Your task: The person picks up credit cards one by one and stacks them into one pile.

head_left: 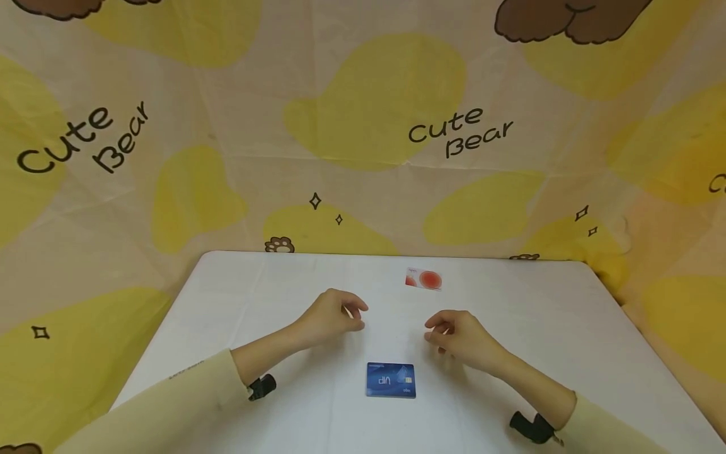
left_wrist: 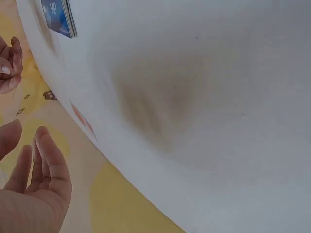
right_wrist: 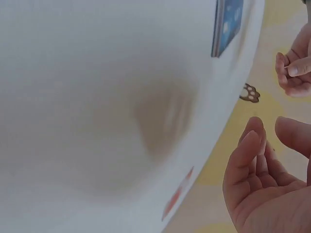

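A blue card stack (head_left: 391, 380) marked VIP lies on the white table, between and nearer than both hands. Its layered edge shows in the left wrist view, where the stack (left_wrist: 59, 18) is at the top left. My left hand (head_left: 334, 317) hovers over the table to the left, fingers loosely bent, nothing in them. Opposite it, my right hand (head_left: 464, 337) hangs in the air with relaxed, bent fingers and an empty grasp. Farther back lies a white and red card (head_left: 423, 279), flat and apart from both hands.
The white table (head_left: 255, 290) has its far edge against a cream and yellow cloth (head_left: 363, 189) printed with "Cute Bear". Black wrist straps (head_left: 263, 386) with camera mounts sit at both sleeve cuffs. Hand shadows fall on the tabletop.
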Demonstrator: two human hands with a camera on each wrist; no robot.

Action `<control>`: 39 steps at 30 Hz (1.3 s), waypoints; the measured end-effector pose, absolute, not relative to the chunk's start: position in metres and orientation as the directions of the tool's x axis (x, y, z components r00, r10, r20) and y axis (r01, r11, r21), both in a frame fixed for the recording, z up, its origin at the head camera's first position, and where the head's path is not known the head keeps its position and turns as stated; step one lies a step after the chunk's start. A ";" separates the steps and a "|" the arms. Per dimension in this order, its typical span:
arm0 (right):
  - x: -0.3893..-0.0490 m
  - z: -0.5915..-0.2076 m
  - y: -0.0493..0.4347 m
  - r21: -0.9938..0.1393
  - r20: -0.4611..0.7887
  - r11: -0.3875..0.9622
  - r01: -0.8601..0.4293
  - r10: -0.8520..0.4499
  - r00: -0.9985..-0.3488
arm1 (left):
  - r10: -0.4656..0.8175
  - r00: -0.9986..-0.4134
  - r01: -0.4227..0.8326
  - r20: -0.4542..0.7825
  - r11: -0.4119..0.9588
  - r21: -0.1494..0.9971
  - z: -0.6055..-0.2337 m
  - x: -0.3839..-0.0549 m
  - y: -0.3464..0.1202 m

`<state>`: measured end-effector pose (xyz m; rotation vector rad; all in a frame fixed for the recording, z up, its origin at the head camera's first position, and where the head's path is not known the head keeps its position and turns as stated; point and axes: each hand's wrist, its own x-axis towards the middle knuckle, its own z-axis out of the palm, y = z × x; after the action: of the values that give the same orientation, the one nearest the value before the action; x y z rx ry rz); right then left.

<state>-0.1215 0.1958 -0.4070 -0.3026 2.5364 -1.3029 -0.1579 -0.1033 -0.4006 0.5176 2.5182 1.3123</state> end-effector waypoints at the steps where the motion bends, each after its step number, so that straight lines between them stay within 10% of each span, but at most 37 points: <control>1: -0.123 -0.405 0.197 -0.817 -0.137 0.574 -0.064 -0.301 -0.944 | 0.418 -0.907 0.194 -0.053 0.526 0.828 -0.399 -0.160 -0.104; 39: -0.192 -0.402 0.230 -0.837 0.020 0.542 -0.077 -0.111 -0.994 | 0.359 -0.931 0.218 0.058 0.425 0.879 -0.386 -0.243 -0.055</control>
<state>-0.1922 0.2300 -0.4017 -0.1662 2.7268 -1.4776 -0.2427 -0.0552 -0.3857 0.5167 2.5317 1.5296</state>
